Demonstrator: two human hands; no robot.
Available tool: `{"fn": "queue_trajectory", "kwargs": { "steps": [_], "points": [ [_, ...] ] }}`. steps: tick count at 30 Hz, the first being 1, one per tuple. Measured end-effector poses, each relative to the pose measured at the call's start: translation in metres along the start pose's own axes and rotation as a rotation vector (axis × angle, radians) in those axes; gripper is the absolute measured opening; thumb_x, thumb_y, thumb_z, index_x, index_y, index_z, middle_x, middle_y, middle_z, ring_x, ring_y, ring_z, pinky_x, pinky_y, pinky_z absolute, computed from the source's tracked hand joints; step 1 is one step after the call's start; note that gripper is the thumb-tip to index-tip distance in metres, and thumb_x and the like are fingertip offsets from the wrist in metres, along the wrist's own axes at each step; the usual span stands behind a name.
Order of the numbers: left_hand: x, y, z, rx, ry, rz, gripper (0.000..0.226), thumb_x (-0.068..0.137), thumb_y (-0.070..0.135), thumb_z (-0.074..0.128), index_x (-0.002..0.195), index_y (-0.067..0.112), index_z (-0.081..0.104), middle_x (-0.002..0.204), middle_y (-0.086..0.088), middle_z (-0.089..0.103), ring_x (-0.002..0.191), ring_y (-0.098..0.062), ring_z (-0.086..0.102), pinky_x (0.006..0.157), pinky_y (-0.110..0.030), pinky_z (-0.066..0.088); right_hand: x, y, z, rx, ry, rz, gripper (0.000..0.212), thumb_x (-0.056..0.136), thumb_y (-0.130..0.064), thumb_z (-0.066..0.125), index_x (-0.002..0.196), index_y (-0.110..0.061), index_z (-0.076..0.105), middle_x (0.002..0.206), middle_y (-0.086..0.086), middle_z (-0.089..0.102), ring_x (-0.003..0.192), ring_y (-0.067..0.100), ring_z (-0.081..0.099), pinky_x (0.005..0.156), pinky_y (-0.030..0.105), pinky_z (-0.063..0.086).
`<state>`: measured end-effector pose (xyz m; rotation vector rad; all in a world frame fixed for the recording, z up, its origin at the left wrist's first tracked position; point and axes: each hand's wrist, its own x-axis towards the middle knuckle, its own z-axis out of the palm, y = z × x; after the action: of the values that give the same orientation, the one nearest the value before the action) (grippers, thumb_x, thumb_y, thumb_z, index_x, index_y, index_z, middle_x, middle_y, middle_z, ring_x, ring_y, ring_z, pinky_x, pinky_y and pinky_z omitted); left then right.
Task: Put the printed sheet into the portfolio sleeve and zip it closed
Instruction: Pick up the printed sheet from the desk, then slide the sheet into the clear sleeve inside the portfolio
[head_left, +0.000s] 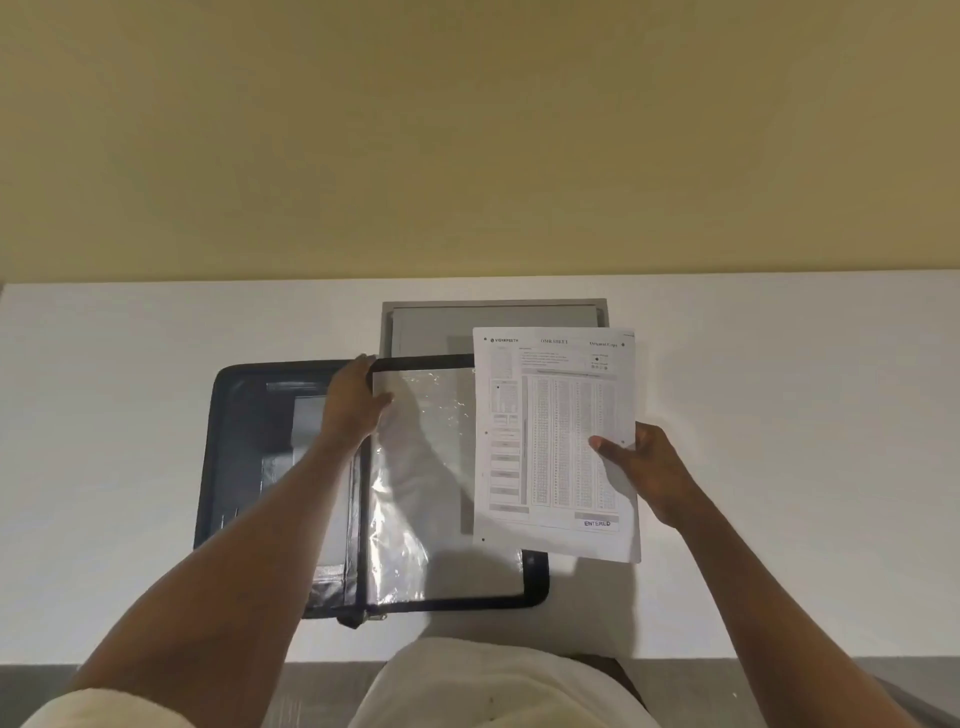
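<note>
A black zip portfolio (244, 447) lies open on the white table. Its clear plastic sleeve (421, 467), edged in black, is turned over the right half. My left hand (353, 400) holds the sleeve's top left corner, thumb lying on the plastic. My right hand (644, 467) pinches the right edge of the printed sheet (556, 441), a white form with dense grids and the word ENTERED at its foot. The sheet hangs above the sleeve's right side and hides that part of the portfolio. The zipper pull (363, 618) shows at the bottom middle edge.
A grey flat panel or folder (493, 322) lies behind the portfolio near the yellow wall. The white table (779, 415) stretches to both sides; its front edge runs just above my lap, which is covered in light cloth.
</note>
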<state>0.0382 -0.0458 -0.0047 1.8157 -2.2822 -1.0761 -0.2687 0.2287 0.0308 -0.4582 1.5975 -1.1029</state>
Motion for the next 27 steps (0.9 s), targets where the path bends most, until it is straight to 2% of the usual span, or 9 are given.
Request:
{"fn": "queue_trajectory", "kwargs": {
  "steps": [3,7,12,16,23,27],
  "points": [
    [0.02,-0.013,-0.003,0.125,0.007,0.061,0.063,0.098,0.01,0.064,0.155,0.0,0.039,0.161,-0.019,0.04,0.151,-0.036,0.032,0.128,-0.045,0.023,0.009,-0.002,0.011,-0.012,0.001,0.004,0.03,0.095,-0.021,0.072,0.125,-0.02,0.071,0.122,-0.001,0.075,0.108,0.018,0.074,0.081,0.021,0.059],
    [0.033,-0.025,0.0,0.204,-0.004,0.115,0.047,0.104,0.005,0.048,0.151,0.001,0.044,0.158,-0.017,0.045,0.15,-0.036,0.035,0.127,-0.047,0.025,0.02,-0.007,0.024,-0.049,0.041,0.025,0.031,0.095,-0.024,0.072,0.125,-0.019,0.071,0.119,-0.003,0.076,0.105,0.018,0.075,0.078,0.022,0.06],
    [0.036,-0.032,0.002,0.232,0.066,0.127,0.043,0.099,0.004,0.051,0.141,0.006,0.058,0.145,-0.011,0.058,0.138,-0.031,0.049,0.119,-0.048,0.036,0.031,-0.011,0.035,-0.077,0.11,0.067,0.021,0.094,-0.023,0.073,0.114,-0.018,0.074,0.107,-0.002,0.079,0.094,0.018,0.077,0.069,0.019,0.059],
    [0.032,-0.036,0.005,0.231,0.1,0.13,0.04,0.099,0.009,0.05,0.137,0.008,0.062,0.139,-0.008,0.061,0.135,-0.028,0.051,0.117,-0.047,0.036,0.034,-0.012,0.041,-0.116,0.136,0.083,0.019,0.094,-0.025,0.073,0.112,-0.019,0.074,0.101,-0.005,0.08,0.087,0.015,0.077,0.064,0.016,0.057],
    [0.02,-0.039,0.008,0.293,0.119,0.142,0.041,0.099,0.017,0.043,0.135,0.011,0.063,0.137,-0.006,0.063,0.132,-0.028,0.053,0.114,-0.048,0.036,0.033,-0.015,0.045,-0.121,0.129,0.078,0.02,0.094,-0.023,0.072,0.114,-0.019,0.074,0.103,-0.002,0.08,0.09,0.018,0.077,0.066,0.018,0.059],
    [0.013,-0.036,0.013,0.325,0.178,0.29,0.033,0.094,0.008,0.065,0.126,0.015,0.071,0.12,-0.005,0.069,0.115,-0.031,0.06,0.102,-0.049,0.043,0.032,-0.019,0.041,-0.103,0.15,0.072,0.025,0.094,-0.022,0.071,0.117,-0.013,0.072,0.106,0.001,0.079,0.093,0.021,0.077,0.069,0.023,0.061]
  ]
}}
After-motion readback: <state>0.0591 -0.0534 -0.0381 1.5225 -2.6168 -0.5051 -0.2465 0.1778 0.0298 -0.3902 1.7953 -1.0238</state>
